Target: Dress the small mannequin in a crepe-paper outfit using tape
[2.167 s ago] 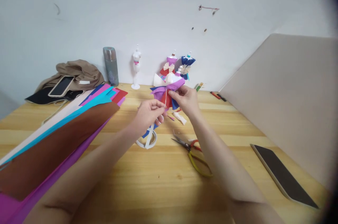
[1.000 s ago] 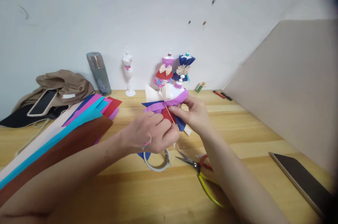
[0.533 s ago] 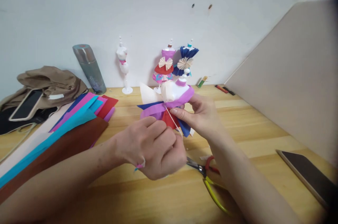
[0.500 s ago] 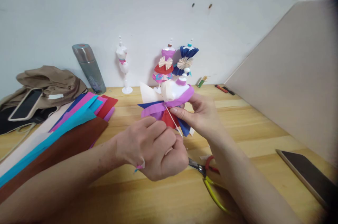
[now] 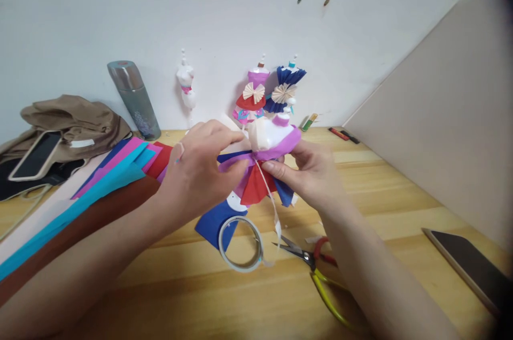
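Observation:
A small white mannequin [image 5: 272, 134] is tilted in my right hand [image 5: 315, 171], whose thumb and fingers pinch its waist. Purple paper [image 5: 287, 143] wraps its chest, and a skirt of red paper [image 5: 255, 187], blue and purple pieces fans out below. From the waist hangs a thin white strip [image 5: 272, 203], its lower end loose. My left hand [image 5: 200, 161] is at the skirt's left side, thumb and fingers apart around the cream and purple paper. Whether it touches the paper I cannot tell.
Below the hands lie a tape roll [image 5: 222, 244], blue paper [image 5: 206, 228] and open scissors [image 5: 306, 257]. Coloured paper sheets [image 5: 100, 190], a bottle [image 5: 138, 102] and a bag [image 5: 76, 115] are left. Dressed mannequins [image 5: 256, 78] stand behind; a phone [image 5: 465, 265] lies right.
My left hand has let go of the white strip and moved up and left, its fist opened. The strip now hangs loose, and the tape roll has come into view.

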`<move>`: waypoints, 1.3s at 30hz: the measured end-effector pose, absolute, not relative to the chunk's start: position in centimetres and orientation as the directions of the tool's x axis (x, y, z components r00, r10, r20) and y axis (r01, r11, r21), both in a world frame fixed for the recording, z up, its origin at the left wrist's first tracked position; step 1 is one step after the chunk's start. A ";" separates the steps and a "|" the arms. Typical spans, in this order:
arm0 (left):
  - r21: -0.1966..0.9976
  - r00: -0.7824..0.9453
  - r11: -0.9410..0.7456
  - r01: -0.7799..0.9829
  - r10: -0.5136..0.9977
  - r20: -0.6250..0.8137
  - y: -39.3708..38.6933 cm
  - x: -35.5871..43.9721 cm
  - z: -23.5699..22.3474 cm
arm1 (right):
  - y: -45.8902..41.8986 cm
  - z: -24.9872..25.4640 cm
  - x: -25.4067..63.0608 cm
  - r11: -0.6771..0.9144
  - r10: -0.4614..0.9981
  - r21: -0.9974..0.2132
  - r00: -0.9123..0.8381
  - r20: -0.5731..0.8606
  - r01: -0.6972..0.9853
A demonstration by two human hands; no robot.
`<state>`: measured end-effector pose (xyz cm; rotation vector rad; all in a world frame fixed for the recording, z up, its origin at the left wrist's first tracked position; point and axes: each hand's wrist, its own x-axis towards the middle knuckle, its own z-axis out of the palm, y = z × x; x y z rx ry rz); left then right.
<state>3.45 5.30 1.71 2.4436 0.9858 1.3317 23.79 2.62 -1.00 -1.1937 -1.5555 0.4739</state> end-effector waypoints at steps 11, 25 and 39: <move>0.378 0.560 -0.814 0.441 0.579 0.593 7.8 3.8 3.7 | 2.5 -1.0 23.8 0.412 0.872 -0.799 0.065 0.485 0.437; 0.516 0.558 -0.752 0.410 0.654 0.511 8.1 3.8 2.9 | 3.0 -1.8 24.4 0.453 0.861 -0.786 0.021 0.508 0.421; 0.520 0.599 -0.778 0.351 0.614 0.514 7.7 4.0 3.2 | 2.7 -1.4 24.1 0.441 0.861 -0.774 0.029 0.507 0.454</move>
